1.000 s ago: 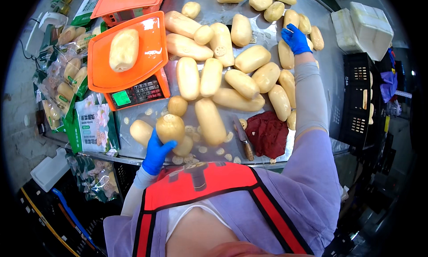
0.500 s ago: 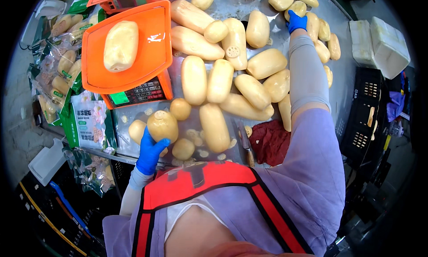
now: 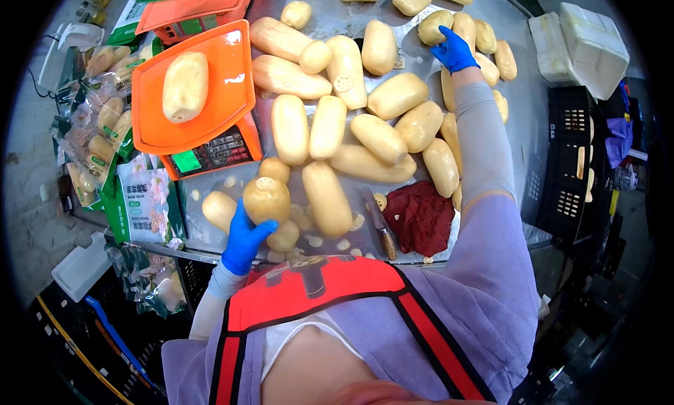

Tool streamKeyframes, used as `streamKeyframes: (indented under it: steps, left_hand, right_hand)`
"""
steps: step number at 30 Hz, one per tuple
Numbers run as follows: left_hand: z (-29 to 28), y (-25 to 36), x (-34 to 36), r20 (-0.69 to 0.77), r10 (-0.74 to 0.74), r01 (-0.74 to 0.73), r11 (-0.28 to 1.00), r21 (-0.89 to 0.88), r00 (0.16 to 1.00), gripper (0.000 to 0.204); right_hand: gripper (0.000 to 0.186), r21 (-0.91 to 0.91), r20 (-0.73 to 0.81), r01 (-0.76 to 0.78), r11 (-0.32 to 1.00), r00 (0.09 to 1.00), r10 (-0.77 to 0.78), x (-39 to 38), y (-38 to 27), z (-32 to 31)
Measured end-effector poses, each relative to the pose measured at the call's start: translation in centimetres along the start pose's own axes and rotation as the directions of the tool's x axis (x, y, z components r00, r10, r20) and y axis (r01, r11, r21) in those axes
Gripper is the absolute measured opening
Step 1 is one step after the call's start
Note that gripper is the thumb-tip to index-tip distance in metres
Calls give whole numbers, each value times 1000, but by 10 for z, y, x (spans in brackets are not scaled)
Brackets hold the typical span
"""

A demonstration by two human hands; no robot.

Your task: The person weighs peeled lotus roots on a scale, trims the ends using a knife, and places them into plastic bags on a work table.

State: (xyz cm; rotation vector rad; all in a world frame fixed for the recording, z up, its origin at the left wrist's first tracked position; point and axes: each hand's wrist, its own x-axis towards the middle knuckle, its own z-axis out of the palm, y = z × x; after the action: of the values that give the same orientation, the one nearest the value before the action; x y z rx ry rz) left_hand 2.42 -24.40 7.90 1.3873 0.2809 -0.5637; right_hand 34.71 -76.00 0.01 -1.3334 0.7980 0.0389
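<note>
My left hand (image 3: 246, 242), in a blue glove, grips a round lotus root segment (image 3: 267, 198) from below, thumb along its near side. Its cut end faces up. Small lotus root pieces lie against it on the metal table. My right hand (image 3: 455, 52), also gloved in blue, reaches to the far right with thumb and forefinger round the near end of a short lotus root (image 3: 435, 26). Part of its grip is hidden. A knife (image 3: 382, 229) lies in front of me beside a dark red cloth (image 3: 421, 217). Several peeled lotus roots (image 3: 397, 96) spread between my hands.
An orange scale (image 3: 228, 54) at left bears one lotus root (image 3: 185, 88); a second orange scale (image 3: 200, 8) stands behind. Bagged lotus roots (image 3: 98, 124) line the left edge. At right are white foam boxes (image 3: 590, 50) and a black crate (image 3: 570, 159).
My right hand and the short lotus root under it have come slightly nearer. The left hand still holds its round segment. The whole view has shifted a little.
</note>
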Motion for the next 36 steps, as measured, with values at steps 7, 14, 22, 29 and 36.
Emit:
streamKeyframes:
  steps: [7, 14, 22, 29, 36]
  left_hand:
    - [-5, -7, -13, -42, -45, 44, 999, -31, 998, 71]
    - [-12, -1, -2, -57, -40, 36, 998, -57, 998, 69]
    - [-14, -5, 4, 1, 84, -84, 996, -15, 996, 72]
    - [-8, -22, -11, 22, 73, -73, 997, 2, 997, 71]
    - [3, -24, -29, -18, 47, -47, 999, 9, 999, 68]
  right_hand:
    - [120, -563, -385, 247, 789, 767, -514, 62, 33, 22]
    - [75, -41, -151, 307, 951, 939, -310, -4, 11, 42]
    - [57, 596, 289, 25, 803, 926, -243, -167, -16, -92]
    - [51, -57, -316, 766, 641, 595, -739, -156, -139, -386]
    - [33, -75, -266, 431, 899, 860, -434, -100, 19, -238]
